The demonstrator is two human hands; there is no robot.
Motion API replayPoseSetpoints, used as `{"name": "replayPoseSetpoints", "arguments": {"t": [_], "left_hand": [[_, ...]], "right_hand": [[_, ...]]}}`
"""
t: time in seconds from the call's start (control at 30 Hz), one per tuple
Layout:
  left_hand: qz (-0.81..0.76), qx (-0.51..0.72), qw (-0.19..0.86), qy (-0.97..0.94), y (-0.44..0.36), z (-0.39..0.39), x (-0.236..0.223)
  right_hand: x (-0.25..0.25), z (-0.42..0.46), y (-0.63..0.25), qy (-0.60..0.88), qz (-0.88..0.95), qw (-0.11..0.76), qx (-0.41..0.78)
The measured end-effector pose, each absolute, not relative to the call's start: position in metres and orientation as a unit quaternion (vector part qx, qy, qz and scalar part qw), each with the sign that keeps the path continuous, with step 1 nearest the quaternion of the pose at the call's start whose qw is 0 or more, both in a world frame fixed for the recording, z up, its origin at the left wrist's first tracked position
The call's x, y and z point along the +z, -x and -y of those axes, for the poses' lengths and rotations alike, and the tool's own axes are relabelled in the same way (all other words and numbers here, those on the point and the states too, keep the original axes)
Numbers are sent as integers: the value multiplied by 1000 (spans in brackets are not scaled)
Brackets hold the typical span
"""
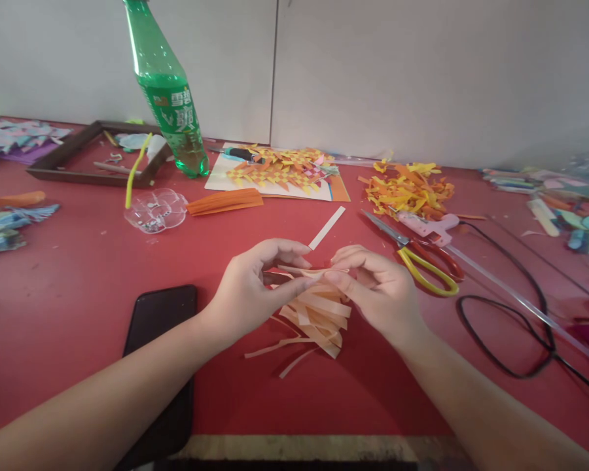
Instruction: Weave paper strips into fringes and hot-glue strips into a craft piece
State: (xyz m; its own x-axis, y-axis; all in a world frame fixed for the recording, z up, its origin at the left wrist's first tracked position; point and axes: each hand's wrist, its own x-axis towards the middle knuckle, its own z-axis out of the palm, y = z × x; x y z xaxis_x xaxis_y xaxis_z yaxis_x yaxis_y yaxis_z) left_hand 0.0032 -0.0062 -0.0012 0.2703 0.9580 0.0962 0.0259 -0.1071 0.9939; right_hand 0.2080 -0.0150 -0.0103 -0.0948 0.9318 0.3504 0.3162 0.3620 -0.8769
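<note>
My left hand (255,284) and my right hand (380,288) meet over the red table (78,294), both pinching a thin peach paper strip (302,270) stretched between their fingertips. Just below the hands lies a loose pile of peach paper strips (317,320). A single white strip (327,227) rests on the table just beyond the fingers.
A black phone (160,320) lies under my left forearm. Scissors with red and yellow handles (422,258), a glue gun (429,224) with black cable (515,314) and orange-yellow scraps (407,186) sit right. A green bottle (169,98), woven paper sheet (279,170), wooden frame (86,154) stand behind.
</note>
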Motion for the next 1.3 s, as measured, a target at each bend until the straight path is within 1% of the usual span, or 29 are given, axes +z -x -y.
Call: {"name": "replayPoseSetpoints", "arguments": {"t": [0.13, 0.3, 0.43, 0.63, 0.87, 1.0, 1.3], "left_hand": [[-418, 443, 530, -590, -2, 6, -3], [-433, 439, 528, -584, -1, 5, 2], [-420, 427, 544, -588, -2, 4, 3], [-406, 447, 544, -583, -2, 6, -3], [-437, 435, 540, -573, -1, 5, 5], [-451, 427, 544, -565, 0, 5, 5], [-406, 479, 583, -517, -1, 4, 2]], "right_hand": [[-9, 17, -206, 471, 652, 490, 336], [-7, 17, -209, 468, 665, 463, 353], [-9, 16, -210, 461, 668, 478, 337], [-8, 17, -205, 465, 648, 499, 340], [-3, 18, -208, 457, 665, 468, 360], [-4, 17, -209, 449, 664, 479, 357], [-8, 15, -211, 455, 646, 495, 361]]}}
